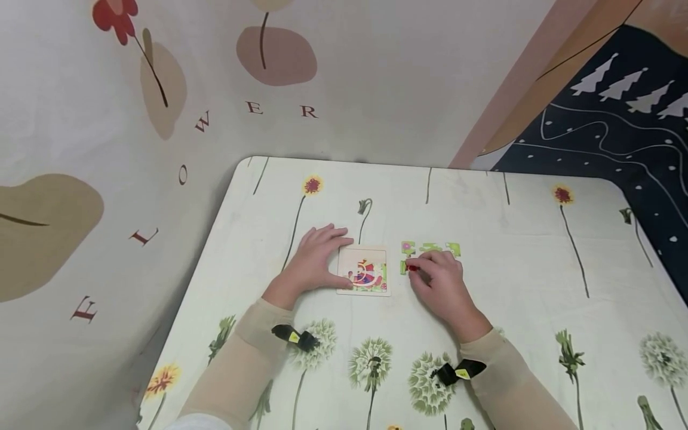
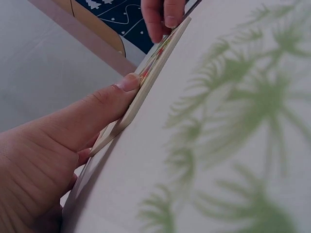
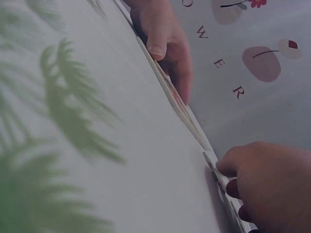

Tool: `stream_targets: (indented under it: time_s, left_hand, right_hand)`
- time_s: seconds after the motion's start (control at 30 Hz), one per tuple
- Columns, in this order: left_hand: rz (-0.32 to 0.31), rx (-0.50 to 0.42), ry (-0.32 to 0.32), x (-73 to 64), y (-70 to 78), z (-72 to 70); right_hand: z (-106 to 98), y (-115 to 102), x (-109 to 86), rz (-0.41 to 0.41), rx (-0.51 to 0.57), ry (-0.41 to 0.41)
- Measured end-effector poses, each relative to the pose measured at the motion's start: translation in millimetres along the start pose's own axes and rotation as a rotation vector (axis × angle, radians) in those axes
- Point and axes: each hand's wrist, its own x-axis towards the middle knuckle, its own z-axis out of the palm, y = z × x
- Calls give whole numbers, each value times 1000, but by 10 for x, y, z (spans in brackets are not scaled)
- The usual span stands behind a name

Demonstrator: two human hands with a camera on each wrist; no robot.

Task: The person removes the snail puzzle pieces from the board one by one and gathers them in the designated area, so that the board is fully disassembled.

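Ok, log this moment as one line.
left grip: resting on square pale puzzle board, partly filled | right grip: pinching small red puzzle piece | nearby: loose green puzzle pieces

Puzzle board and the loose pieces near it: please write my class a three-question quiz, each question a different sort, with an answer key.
1. True or false: pieces fill the whole puzzle board.

2. Multiple choice: which is nearest the right hand?
A) The printed letters on the wall
B) The loose pieces
C) The board's far left corner

3. Fill in the blank: in the left wrist view, the left hand rests its ____ on the board near its edge.

Key:
1. False; in the head view, the far part of the board is bare.
2. B
3. thumb
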Motion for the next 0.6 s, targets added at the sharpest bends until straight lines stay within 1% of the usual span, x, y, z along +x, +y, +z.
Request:
stream_targets:
  time_s: [0.13,0.23,0.43,0.53,0.6]
  left_hand:
    - [-3,4,-1,7,-1,3]
    - [-4,11,-3,17,-1,2]
    - [-1,20,2,14,-2,7]
    - [0,20,5,3,0,8]
    - [1,18,4,-1,4,9]
  right_hand:
    - [33,-57,54,-29,39,40]
    - [94,-140,111,-43,50,21]
    - [269,-395,215,-53,9,-114]
    - [342,-512,255,-28,-29,-185]
    - [375,-567,275,5,-54,-222]
